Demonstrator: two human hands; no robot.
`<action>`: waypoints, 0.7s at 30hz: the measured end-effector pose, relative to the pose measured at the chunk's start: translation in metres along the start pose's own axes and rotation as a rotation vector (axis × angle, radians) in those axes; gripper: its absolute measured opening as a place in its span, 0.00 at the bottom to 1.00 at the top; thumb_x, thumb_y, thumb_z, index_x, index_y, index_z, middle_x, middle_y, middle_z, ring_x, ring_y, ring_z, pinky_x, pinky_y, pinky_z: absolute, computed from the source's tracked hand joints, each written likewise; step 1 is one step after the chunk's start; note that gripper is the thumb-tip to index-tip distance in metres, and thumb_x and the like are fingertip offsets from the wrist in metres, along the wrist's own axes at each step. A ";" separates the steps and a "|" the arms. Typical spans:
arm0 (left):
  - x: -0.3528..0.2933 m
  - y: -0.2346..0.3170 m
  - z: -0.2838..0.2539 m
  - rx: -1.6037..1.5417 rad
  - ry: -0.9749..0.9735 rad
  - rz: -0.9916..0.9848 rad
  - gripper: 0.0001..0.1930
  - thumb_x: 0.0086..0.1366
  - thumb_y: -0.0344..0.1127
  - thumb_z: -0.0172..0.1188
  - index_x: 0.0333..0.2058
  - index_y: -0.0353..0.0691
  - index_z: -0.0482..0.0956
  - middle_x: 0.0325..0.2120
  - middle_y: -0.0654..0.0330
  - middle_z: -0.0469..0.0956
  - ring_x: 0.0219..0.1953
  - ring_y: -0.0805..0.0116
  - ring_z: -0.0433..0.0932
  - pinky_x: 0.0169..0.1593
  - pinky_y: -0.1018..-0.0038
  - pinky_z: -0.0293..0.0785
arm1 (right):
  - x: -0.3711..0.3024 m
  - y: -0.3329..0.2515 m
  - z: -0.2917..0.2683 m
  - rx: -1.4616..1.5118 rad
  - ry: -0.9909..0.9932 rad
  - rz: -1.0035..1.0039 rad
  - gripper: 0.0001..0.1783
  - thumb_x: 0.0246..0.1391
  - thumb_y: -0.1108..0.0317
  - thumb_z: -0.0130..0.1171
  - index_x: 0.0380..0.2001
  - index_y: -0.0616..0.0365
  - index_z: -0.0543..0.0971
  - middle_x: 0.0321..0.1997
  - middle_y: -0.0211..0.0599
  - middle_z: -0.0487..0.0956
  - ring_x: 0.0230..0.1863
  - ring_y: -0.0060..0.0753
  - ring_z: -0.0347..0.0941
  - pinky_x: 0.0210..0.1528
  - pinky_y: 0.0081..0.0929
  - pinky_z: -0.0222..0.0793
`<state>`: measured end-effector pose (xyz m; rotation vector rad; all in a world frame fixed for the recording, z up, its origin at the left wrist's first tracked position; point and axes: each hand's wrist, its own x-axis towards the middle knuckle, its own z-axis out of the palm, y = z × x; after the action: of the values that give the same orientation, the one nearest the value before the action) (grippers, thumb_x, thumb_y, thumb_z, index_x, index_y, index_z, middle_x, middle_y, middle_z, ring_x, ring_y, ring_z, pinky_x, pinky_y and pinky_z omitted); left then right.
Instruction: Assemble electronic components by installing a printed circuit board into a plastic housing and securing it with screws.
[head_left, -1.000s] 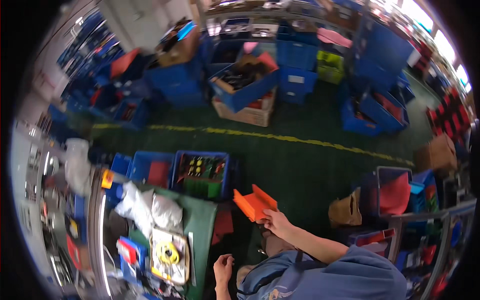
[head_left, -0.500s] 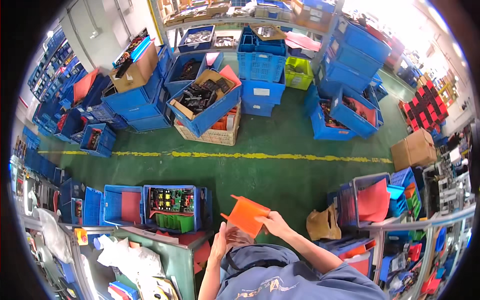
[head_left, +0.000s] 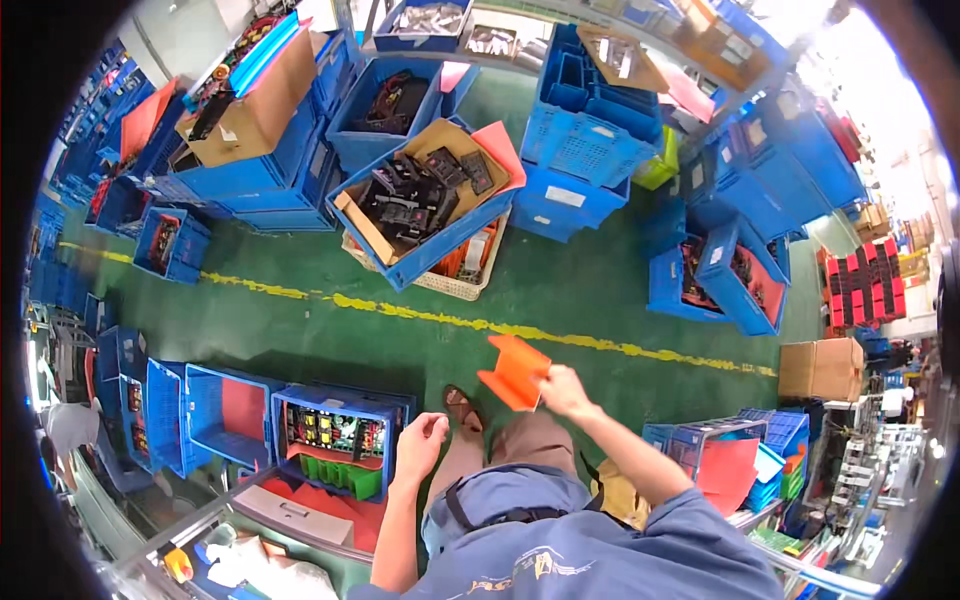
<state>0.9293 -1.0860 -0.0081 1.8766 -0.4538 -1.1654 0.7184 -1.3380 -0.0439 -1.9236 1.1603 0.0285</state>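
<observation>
An orange folded piece [head_left: 515,372] was held out over the green floor [head_left: 570,290], pinched at its right edge by the right hand [head_left: 565,391] alone; the left hand [head_left: 422,441] was held apart from it, fingers loosely curled, and whether anything was enclosed there could not be told. With only one edge gripped, the piece could be tipped or dropped if the pinch were loosened, and its projecting flanges could be bent if a bin were struck during a turn. Beyond the yellow line [head_left: 400,310], a cream crate [head_left: 450,288] with orange contents was partly covered by a skewed blue bin [head_left: 450,238] filled with black parts, so access from above was obstructed. The left side was hemmed in by a bin of circuit boards [head_left: 335,430], and the right by a pink sheet [head_left: 728,470] and a cardboard box [head_left: 820,370]
</observation>
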 end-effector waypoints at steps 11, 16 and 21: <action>-0.020 -0.055 0.028 -0.320 0.545 -0.687 0.12 0.76 0.35 0.58 0.45 0.29 0.82 0.32 0.57 0.85 0.31 0.75 0.80 0.36 0.78 0.77 | 0.398 0.055 0.059 -0.537 0.012 -0.435 0.16 0.58 0.72 0.57 0.49 0.49 0.84 0.43 0.43 0.82 0.47 0.52 0.79 0.46 0.48 0.79; 0.000 -0.033 0.134 -0.384 0.455 -0.891 0.13 0.76 0.35 0.57 0.49 0.30 0.82 0.35 0.54 0.87 0.32 0.73 0.83 0.39 0.76 0.80 | 0.506 0.107 0.124 -0.674 -0.049 -0.685 0.11 0.57 0.74 0.57 0.44 0.58 0.80 0.44 0.38 0.81 0.50 0.48 0.77 0.43 0.47 0.80; 0.098 0.036 0.201 -0.680 0.185 -0.881 0.13 0.76 0.33 0.57 0.52 0.30 0.80 0.41 0.55 0.87 0.42 0.71 0.85 0.48 0.75 0.81 | 0.578 0.137 0.154 -0.763 -0.211 -0.708 0.09 0.59 0.69 0.57 0.41 0.59 0.80 0.45 0.45 0.82 0.49 0.52 0.79 0.46 0.48 0.80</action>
<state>0.8100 -1.2677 -0.0720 1.5351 0.8702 -1.4153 1.0050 -1.6692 -0.4733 -2.8238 0.2695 0.3191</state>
